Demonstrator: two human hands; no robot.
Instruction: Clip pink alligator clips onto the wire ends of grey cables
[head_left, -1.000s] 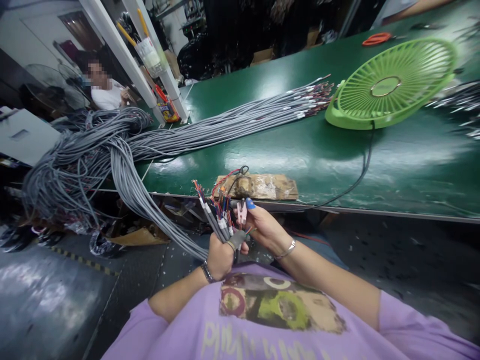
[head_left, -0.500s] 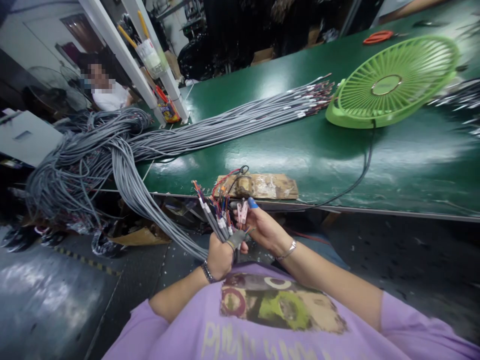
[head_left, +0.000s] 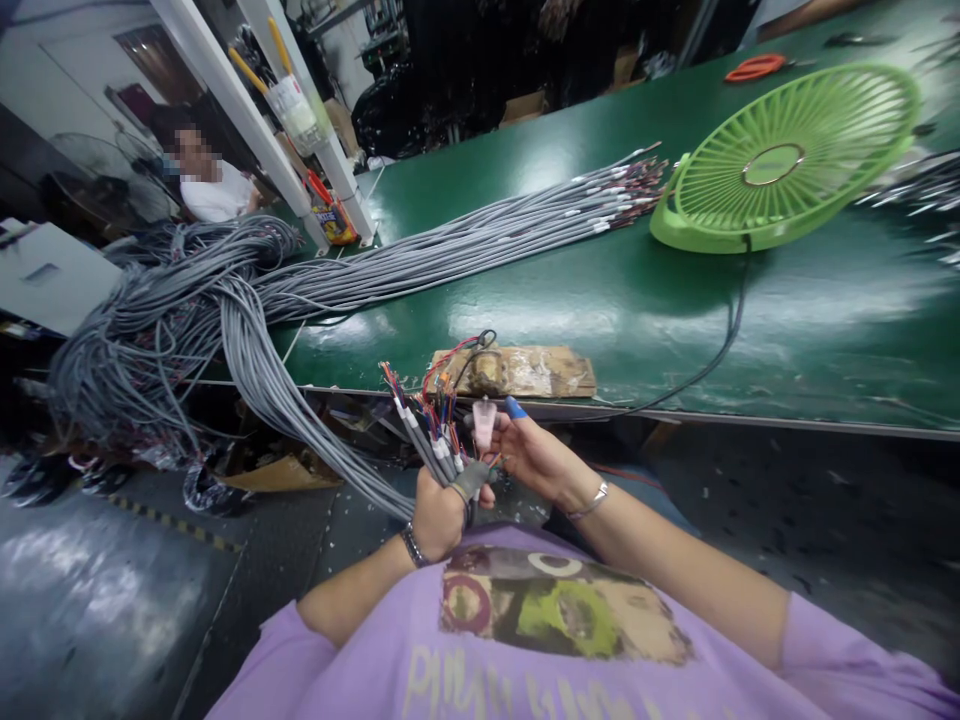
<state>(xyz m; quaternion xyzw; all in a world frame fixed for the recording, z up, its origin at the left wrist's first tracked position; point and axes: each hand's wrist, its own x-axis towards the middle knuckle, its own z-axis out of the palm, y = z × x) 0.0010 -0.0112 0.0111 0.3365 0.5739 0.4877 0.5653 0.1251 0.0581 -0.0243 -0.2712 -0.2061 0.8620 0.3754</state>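
Only container I can spot: a clear cup strapped to a white post far up and left of my hands, with yellow-handled tools sticking out the top. Can't read what else is in it.

My left hand is a fist clamped around a bunch of grey cables, wrist bent up, watch on the wrist. Cable ends stand nearly upright out of the fist, leaning slightly away from me and leftward, coloured stripped wires fanned at the top. Long axis runs from the fist down-left, then loops up into the big grey cable heap well left of my hands.

My right hand sits just beside the left, palm turned in, fingers pinched on a small pink clip held upright, right against the wire tips. Blue cap on one fingertip, bracelet on the wrist.

Just beyond both hands: a taped brown block at the green table edge. Green fan far up-right.
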